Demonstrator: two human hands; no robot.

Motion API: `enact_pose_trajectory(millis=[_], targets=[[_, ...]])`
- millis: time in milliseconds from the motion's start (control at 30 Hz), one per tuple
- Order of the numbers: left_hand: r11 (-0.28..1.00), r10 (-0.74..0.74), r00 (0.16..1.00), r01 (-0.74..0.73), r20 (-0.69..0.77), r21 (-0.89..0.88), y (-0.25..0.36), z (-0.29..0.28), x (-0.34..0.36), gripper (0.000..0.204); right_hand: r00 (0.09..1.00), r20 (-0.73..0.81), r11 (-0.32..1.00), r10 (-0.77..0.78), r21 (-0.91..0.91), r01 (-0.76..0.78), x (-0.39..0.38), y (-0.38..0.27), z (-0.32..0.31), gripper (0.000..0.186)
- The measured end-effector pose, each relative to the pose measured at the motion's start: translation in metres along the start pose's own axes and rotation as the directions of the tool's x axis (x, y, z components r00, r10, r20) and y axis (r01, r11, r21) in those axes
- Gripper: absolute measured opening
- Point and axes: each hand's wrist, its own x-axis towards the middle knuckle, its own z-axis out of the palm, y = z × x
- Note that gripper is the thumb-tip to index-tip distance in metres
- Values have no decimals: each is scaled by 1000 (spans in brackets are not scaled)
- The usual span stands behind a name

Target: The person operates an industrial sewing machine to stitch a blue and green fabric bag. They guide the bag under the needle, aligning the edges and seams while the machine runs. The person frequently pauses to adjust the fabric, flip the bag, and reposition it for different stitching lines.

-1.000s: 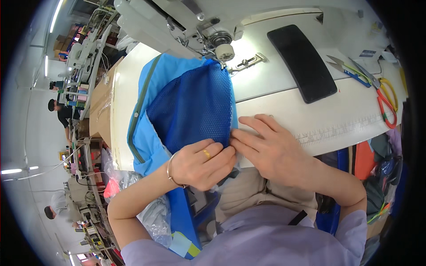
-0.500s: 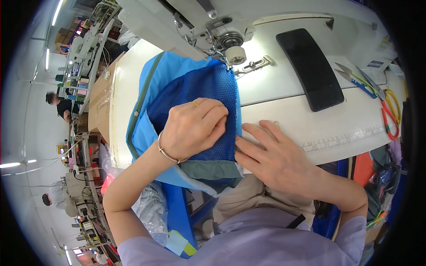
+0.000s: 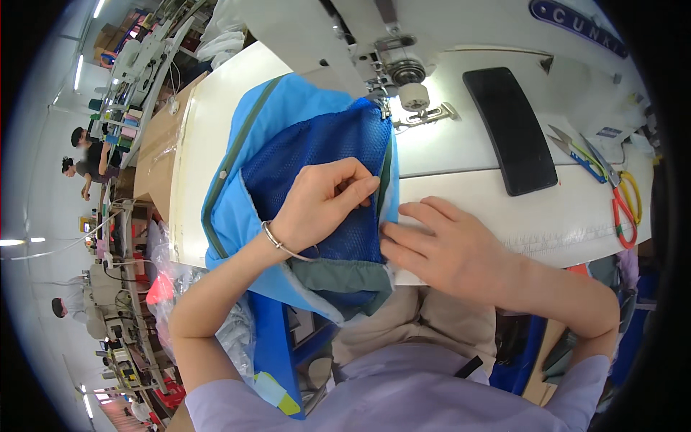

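Observation:
A light blue cloth piece (image 3: pixel 291 97) with a blue mesh panel (image 3: pixel 309 147) lies on the sewing machine table, its far corner at the presser foot (image 3: pixel 385 109). My left hand (image 3: pixel 320 201) rests over the mesh, thumb and forefinger pinching its right edge. Beside that pinch, a dark green strip (image 3: pixel 387 169) shows along the cloth's edge. My right hand (image 3: pixel 450 248) lies flat, fingers stretched out, with the fingertips touching the cloth's right edge. A grey-green gathered band (image 3: pixel 342 275) crosses the near end. The needle point is too small to make out.
The white sewing machine (image 3: pixel 482 25) stands at the back. To the right lie a black phone (image 3: pixel 511 133), scissors (image 3: pixel 615 191) and a ruler strip (image 3: pixel 561 227). A metal guide (image 3: pixel 432 115) sits by the presser foot. People (image 3: pixel 90 158) are at the far left.
My left fingers have drawn the mesh edge leftward, and the dark green strip shows beside it. My right hand stays flat at the cloth's edge. The whole view has shifted slightly.

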Motion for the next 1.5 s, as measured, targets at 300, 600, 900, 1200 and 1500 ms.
enact_pose_trajectory(millis=[300,600,900,1200,1500], targets=[[994,105,990,-108,-93,-26,-5,4,-4,18,957,-198,954,-213,-256,159,36,45,6,24],[712,690,695,-601,-202,362,-24,9,12,9,953,-120,953,-280,-158,260,42,59,15,24],[638,694,720,-607,-13,474,-35,-1,14,41,959,-15,953,-281,-123,278,34,58,-2,28],[590,710,701,-642,64,490,-30,-4,13,44,983,13,981,-183,-67,184,20,49,-1,26],[587,729,684,-653,39,479,-34,-7,22,46,987,45,984,-156,-77,159,24,52,-3,26]])
